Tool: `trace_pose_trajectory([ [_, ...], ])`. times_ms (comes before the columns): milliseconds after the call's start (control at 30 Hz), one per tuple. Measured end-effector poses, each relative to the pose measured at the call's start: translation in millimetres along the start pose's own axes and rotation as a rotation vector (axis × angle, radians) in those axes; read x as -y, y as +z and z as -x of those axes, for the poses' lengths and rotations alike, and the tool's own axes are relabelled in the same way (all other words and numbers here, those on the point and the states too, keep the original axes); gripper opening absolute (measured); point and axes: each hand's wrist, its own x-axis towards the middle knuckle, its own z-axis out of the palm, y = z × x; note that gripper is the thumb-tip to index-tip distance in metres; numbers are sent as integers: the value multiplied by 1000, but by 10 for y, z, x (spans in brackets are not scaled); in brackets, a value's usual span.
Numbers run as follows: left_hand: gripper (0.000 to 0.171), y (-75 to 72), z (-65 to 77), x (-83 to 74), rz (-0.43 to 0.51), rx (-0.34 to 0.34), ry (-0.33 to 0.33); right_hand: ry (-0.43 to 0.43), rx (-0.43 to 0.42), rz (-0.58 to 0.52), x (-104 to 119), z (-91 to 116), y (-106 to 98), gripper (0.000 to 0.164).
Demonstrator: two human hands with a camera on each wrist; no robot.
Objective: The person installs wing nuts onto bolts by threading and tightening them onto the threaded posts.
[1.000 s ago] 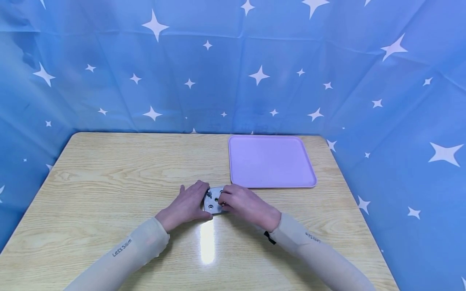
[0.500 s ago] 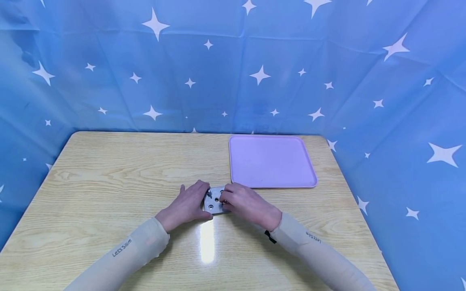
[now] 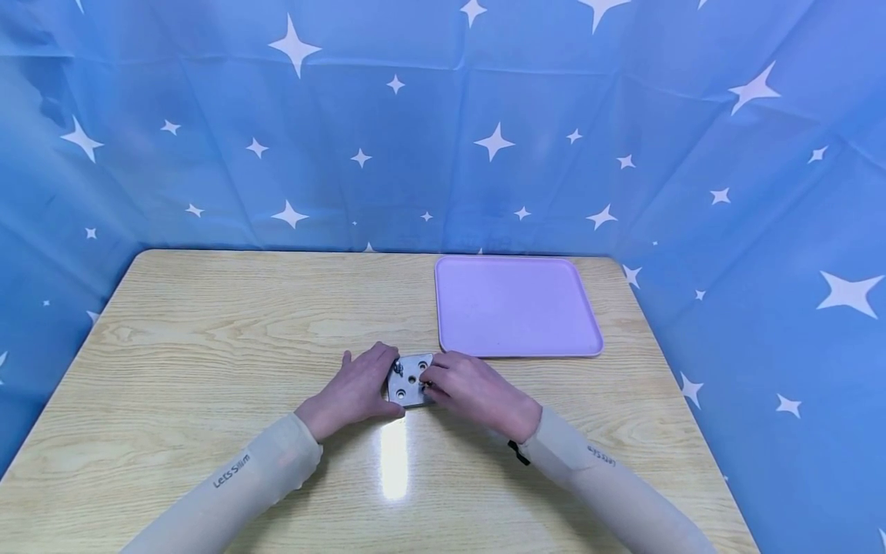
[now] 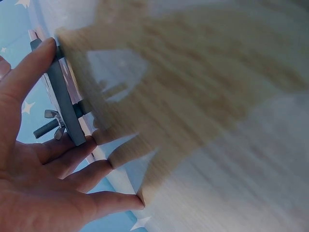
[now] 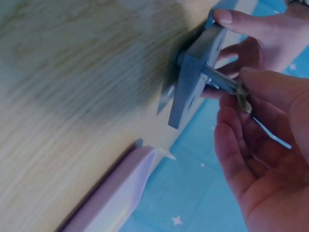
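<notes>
A grey metal plate (image 3: 414,392) with several round holes stands slightly raised over the table on bolts. My left hand (image 3: 355,388) holds it from the left, thumb at the near edge and fingertips at the far edge. Beside those fingers a silver wing nut (image 4: 59,131) sits on a threaded bolt (image 4: 44,128) that sticks up from the plate. At the plate's right side my right hand (image 3: 471,391) pinches a brass-coloured wing nut (image 5: 243,100) between thumb and fingers. This wing nut is near the top of another upright bolt (image 5: 219,79), well above the plate.
A shallow lilac tray (image 3: 515,304) lies at the back right of the wooden table (image 3: 242,323), just beyond my right hand. Blue star-patterned cloth (image 3: 443,115) hangs behind the table and along its sides.
My right hand has shifted slightly to the right, its fingers changing position at the wing nut and uncovering more of the plate's holes. The left hand and the plate stay put.
</notes>
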Motion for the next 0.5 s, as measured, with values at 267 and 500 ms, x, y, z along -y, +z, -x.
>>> trace_pose_trajectory([
  [267, 83, -7, 2, -4, -11, 6, 1, -6, 14, 21, 15, -17, -48, 6],
  [500, 83, -1, -5, 8, -15, 4, 3, -13, 44, 29, 22, -22, -61, 6],
])
